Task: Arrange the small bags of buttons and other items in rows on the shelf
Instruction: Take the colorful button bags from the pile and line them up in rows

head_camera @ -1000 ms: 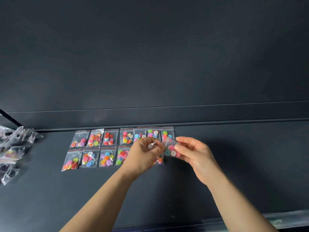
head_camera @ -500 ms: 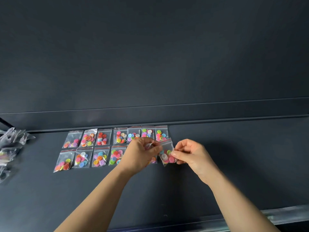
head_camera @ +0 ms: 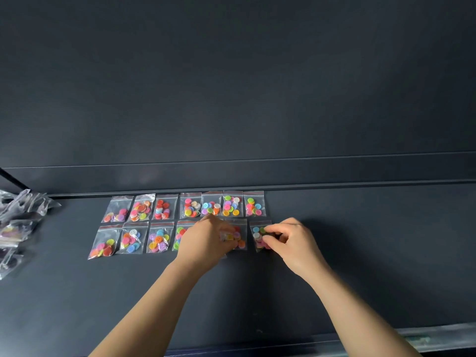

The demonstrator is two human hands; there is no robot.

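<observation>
Small clear zip bags of coloured buttons lie in two rows on the dark shelf (head_camera: 373,256). The back row (head_camera: 190,207) holds several bags against the rear lip. The front row (head_camera: 132,240) runs from the left towards my hands. My right hand (head_camera: 291,243) pinches the rightmost front bag (head_camera: 258,235), which lies flat on the shelf. My left hand (head_camera: 206,240) is curled over the front row and hides part of it. Crumpled clear plastic (head_camera: 223,237) of another small bag shows at its fingertips. A further bag (head_camera: 240,235) lies between the hands.
A loose heap of clear bags (head_camera: 19,220) sits at the shelf's far left. A raised lip (head_camera: 334,185) and a dark back wall close the rear. The shelf's front edge (head_camera: 425,333) runs below my forearms. Bare shelf lies to the right of my right hand.
My right hand has lowered the bag it held in the air and set it flat at the right end of the front row. My left hand stays curled beside it.
</observation>
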